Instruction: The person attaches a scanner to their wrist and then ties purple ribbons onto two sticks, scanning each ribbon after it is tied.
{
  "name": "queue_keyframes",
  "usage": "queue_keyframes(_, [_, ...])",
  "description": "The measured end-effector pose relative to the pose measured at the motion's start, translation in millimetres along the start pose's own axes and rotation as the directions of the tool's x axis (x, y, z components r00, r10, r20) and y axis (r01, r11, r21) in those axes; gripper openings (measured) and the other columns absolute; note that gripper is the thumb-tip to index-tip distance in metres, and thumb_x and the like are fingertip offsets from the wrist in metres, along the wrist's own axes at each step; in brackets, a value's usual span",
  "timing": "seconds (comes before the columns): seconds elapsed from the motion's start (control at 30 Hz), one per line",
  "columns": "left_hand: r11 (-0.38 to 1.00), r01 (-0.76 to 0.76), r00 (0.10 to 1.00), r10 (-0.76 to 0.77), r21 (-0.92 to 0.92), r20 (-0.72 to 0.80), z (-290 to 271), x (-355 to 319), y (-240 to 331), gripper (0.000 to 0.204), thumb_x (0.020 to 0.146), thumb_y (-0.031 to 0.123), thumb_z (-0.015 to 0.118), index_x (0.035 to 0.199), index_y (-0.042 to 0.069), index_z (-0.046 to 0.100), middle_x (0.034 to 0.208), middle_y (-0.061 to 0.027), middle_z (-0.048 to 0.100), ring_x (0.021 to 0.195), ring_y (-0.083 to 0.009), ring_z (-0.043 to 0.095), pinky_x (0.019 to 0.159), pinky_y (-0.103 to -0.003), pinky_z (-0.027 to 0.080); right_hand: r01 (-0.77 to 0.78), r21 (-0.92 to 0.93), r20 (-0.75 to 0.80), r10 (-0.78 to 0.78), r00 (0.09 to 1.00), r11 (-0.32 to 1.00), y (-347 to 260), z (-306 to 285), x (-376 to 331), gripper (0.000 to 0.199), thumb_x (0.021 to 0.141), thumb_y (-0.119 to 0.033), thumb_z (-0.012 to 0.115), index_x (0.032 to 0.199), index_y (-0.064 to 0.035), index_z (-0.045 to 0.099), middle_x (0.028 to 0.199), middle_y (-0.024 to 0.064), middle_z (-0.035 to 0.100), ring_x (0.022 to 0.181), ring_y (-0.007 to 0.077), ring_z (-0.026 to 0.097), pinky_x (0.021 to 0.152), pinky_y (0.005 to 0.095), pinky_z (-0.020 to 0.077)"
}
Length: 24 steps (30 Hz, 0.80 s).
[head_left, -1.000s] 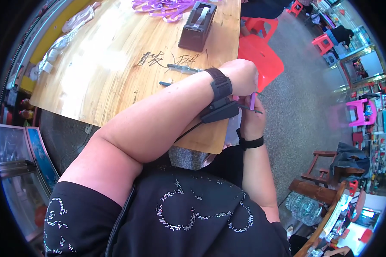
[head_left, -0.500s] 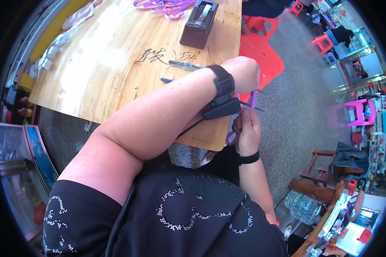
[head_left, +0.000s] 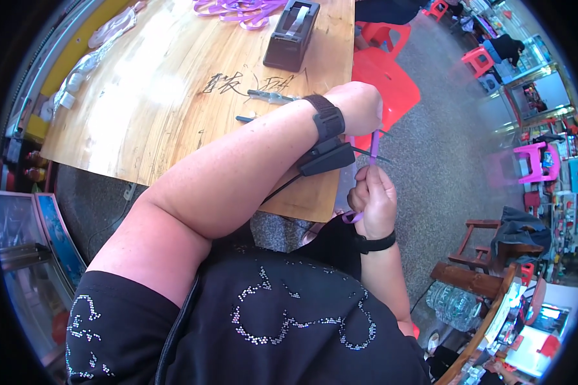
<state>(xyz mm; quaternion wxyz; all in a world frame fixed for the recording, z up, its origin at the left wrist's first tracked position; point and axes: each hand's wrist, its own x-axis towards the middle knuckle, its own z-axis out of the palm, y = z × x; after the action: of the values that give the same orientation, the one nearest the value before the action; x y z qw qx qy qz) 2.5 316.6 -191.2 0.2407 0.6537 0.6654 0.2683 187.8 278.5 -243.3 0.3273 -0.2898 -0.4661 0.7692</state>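
My left arm reaches across to the right, and my left hand (head_left: 353, 106) is curled closed beyond the table's right edge. Its fingers are turned away, so what they grip is hidden. Two thin dark prongs (head_left: 372, 155) stick out to the right below that hand; I cannot tell what they belong to. Lower down, my right hand (head_left: 376, 199) pinches a narrow purple ribbon (head_left: 374, 149). The strip runs straight up from its fingertips past the prongs towards my left hand. A loose curl of ribbon hangs beside the right palm.
On the wooden table (head_left: 128, 122) stand a black tape dispenser (head_left: 292, 38) and a heap of purple ribbon (head_left: 241, 11). A pen-like item (head_left: 270, 96) lies near my left forearm. A red plastic chair (head_left: 392, 86) is beyond the table; pink stools (head_left: 536, 162) stand further right.
My right hand has moved slightly down and away from my left hand. More of the purple ribbon now shows stretched between them. My left hand has barely moved.
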Motion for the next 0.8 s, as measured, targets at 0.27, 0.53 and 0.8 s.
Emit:
queue_keyframes(0.27, [0.982, -0.007, 1.000, 0.001, -0.188, -0.031, -2.3, -0.4, -8.7, 0.014, 0.076, 0.011, 0.057, 0.083, 0.007, 0.068, 0.074, -0.0108, 0.066, 0.070, -0.0230, 0.066, 0.066, -0.032, 0.052, -0.142, 0.069, 0.009, 0.142, 0.990, 0.987, -11.4, 4.5, -16.3, 0.028, 0.097, -0.025, 0.041, 0.079, -0.0056, 0.049, 0.049, -0.0049, 0.030, 0.037, 0.0050, 0.023, 0.037, 0.0224, 0.0183])
queue_keyframes(0.53, [0.950, -0.247, 0.913, 0.295, -0.192, 0.282, -12.4, -28.5, 17.2, 0.019, 0.074, 0.008, 0.063, 0.091, 0.003, 0.068, 0.086, -0.0113, 0.065, 0.081, -0.0226, 0.063, 0.072, -0.030, 0.049, -0.098, 0.085, 0.078, 0.091, 0.993, 0.992, -58.2, 18.4, -30.5, 0.027, 0.097, -0.023, 0.038, 0.077, -0.0066, 0.047, 0.048, -0.0037, 0.032, 0.035, 0.0060, 0.024, 0.038, 0.0229, 0.0214])
queue_keyframes(0.8, [0.942, -0.269, 0.935, 0.305, -0.200, 0.181, -11.5, -25.9, 23.2, 0.018, 0.077, 0.014, 0.065, 0.090, 0.002, 0.068, 0.080, -0.0117, 0.063, 0.074, -0.0210, 0.060, 0.067, -0.031, 0.047, -0.034, 0.119, 0.108, 0.021, 0.994, 0.992, -98.9, 27.1, 0.1, 0.025, 0.098, -0.024, 0.035, 0.086, -0.0066, 0.049, 0.052, -0.0026, 0.038, 0.040, 0.0074, 0.031, 0.043, 0.0232, 0.0259])
